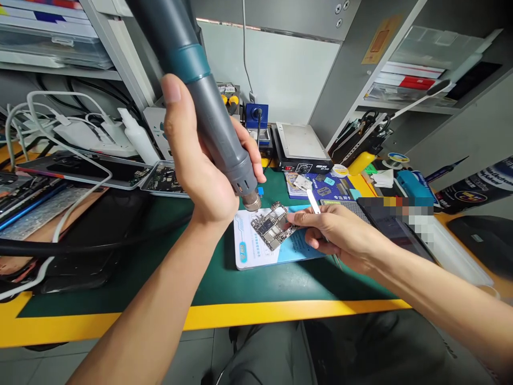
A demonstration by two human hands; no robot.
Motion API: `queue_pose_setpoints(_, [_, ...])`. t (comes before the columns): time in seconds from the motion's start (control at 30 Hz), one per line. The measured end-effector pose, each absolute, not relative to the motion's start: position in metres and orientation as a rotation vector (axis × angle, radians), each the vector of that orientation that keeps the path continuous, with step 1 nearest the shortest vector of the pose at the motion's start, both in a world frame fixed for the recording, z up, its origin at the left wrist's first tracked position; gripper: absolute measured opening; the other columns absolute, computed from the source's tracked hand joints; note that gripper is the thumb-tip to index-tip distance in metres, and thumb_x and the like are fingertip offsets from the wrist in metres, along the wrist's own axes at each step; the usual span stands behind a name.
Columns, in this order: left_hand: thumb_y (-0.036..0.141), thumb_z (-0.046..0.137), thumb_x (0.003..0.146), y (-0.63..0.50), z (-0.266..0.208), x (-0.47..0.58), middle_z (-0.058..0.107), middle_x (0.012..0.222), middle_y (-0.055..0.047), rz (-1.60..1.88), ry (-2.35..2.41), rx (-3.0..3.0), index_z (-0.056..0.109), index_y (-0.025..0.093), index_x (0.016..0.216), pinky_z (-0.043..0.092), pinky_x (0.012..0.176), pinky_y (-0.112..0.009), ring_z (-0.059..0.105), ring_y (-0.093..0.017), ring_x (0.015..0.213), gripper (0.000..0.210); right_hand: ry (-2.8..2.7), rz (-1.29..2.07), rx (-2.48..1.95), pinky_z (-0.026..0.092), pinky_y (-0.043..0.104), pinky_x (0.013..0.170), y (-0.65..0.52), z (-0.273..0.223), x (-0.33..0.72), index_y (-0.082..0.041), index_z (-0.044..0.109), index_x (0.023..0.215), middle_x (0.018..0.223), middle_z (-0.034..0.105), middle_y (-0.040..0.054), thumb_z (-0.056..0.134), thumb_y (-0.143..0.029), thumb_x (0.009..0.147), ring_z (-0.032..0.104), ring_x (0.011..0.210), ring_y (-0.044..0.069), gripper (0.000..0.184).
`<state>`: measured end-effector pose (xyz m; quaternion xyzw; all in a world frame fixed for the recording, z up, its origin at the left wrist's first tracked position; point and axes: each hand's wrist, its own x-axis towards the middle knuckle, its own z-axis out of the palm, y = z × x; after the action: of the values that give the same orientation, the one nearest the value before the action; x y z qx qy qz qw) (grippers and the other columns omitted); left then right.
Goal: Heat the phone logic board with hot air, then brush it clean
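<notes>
A tubular plastic hot-air tool [224,120] is gripped by the left hand [200,160], its metal nozzle [251,201] angled toward a jagged-edged circuit board [269,227] pinched by the right hand [334,227] over a printed pad [258,259]; open green mat [216,291] is edged in yellow.

grey shelving [355,69] both sides, pale back panel [296,75], tiled floor [194,353] below

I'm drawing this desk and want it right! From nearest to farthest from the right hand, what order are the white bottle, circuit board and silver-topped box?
In the head view, starting from the right hand:
1. Circuit board: right at its fingertips, on the left.
2. Silver-topped box: farther back on the desk.
3. White bottle: farthest, back on the left side.
</notes>
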<state>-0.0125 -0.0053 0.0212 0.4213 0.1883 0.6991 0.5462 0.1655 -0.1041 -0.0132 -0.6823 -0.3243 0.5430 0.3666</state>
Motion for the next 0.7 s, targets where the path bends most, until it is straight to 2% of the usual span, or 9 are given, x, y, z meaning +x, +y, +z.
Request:
queue_pose_setpoints(0.07, [0.072,0.013,0.122,-0.005,0.019,-0.011,0.051,0.053,-0.009,1.654,0.454,1.024,0.062,0.025,0.054,0.045,0.038,-0.038,0.063,-0.022,0.047,0.096,-0.841,1.395,-1.757,0.013,0.027,0.049,-0.107,-0.012,0.167,-0.022,0.064,0.058,0.049,0.049,-0.0025,0.112,-0.046,0.073,0.027,0.051,0.007,0.055])
queue_pose_setpoints(0.17, [0.075,0.019,0.122,-0.007,0.018,-0.007,0.053,0.058,-0.007,1.696,0.410,1.014,0.064,0.024,0.060,0.047,0.038,-0.039,0.064,-0.021,0.048,0.092,-0.836,1.450,-1.726,0.011,0.027,0.048,-0.110,-0.006,0.169,-0.017,0.079,0.069,0.050,0.041,-0.0080,0.115,-0.044,0.065,0.023,0.051,0.006,0.045])
queue_pose_setpoints(0.23, [0.067,0.029,0.125,-0.008,0.019,-0.005,0.054,0.062,-0.005,1.713,0.380,0.996,0.063,0.024,0.062,0.048,0.038,-0.040,0.066,-0.021,0.050,0.084,-0.822,1.493,-1.704,0.007,0.027,0.047,-0.111,-0.002,0.170,-0.014,0.088,0.079,0.050,0.040,-0.0093,0.116,-0.044,0.061,0.022,0.050,0.005,0.046])
queue_pose_setpoints(0.3, [0.058,0.033,0.126,-0.010,0.019,-0.003,0.053,0.060,-0.003,1.741,0.344,0.984,0.058,0.025,0.062,0.048,0.038,-0.038,0.066,-0.020,0.049,0.076,-0.800,1.517,-1.691,0.004,0.026,0.046,-0.113,-0.001,0.170,-0.013,0.091,0.082,0.050,0.041,-0.0093,0.117,-0.043,0.058,0.022,0.049,0.005,0.046])
queue_pose_setpoints(0.37, [0.055,0.026,0.127,-0.012,0.020,-0.002,0.050,0.057,-0.002,1.742,0.345,0.980,0.057,0.024,0.064,0.048,0.039,-0.035,0.064,-0.018,0.047,0.077,-0.764,1.507,-1.672,0.004,0.025,0.045,-0.115,-0.002,0.170,-0.013,0.090,0.081,0.051,0.042,-0.0091,0.116,-0.040,0.056,0.023,0.049,0.005,0.045])
queue_pose_setpoints(0.47, [0.062,0.013,0.126,-0.016,0.023,-0.004,0.053,0.061,-0.003,1.661,0.404,0.964,0.063,0.022,0.071,0.051,0.044,-0.029,0.065,-0.014,0.051,0.085,-0.696,1.417,-1.627,0.010,0.024,0.044,-0.118,-0.008,0.168,-0.017,0.084,0.076,0.056,0.041,-0.0109,0.113,-0.039,0.059,0.021,0.051,0.004,0.040])
queue_pose_setpoints(0.53, [0.078,0.024,0.122,-0.018,0.027,-0.005,0.053,0.061,-0.004,1.635,0.450,0.975,0.065,0.022,0.069,0.051,0.043,-0.030,0.064,-0.015,0.051,0.088,-0.658,1.354,-1.604,0.015,0.023,0.044,-0.120,-0.012,0.166,-0.018,0.083,0.077,0.058,0.040,-0.0118,0.111,-0.037,0.062,0.021,0.051,0.003,0.037])
queue_pose_setpoints(0.6, [0.097,0.048,0.109,-0.018,0.030,-0.005,0.051,0.057,-0.004,1.580,0.534,1.002,0.064,0.022,0.059,0.050,0.038,-0.037,0.062,-0.019,0.048,0.091,-0.631,1.312,-1.599,0.018,0.023,0.045,-0.122,-0.015,0.163,-0.017,0.087,0.083,0.059,0.046,-0.0105,0.111,-0.033,0.063,0.023,0.050,0.003,0.035])
queue_pose_setpoints(0.7, [0.103,0.062,0.099,-0.018,0.028,-0.001,0.052,0.059,-0.003,1.579,0.532,0.957,0.060,0.024,0.058,0.045,0.038,-0.037,0.061,-0.018,0.049,0.089,-0.613,1.285,-1.615,0.018,0.024,0.045,-0.121,-0.016,0.161,-0.015,0.088,0.085,0.065,0.058,-0.0061,0.112,-0.029,0.060,0.028,0.048,0.002,0.037])
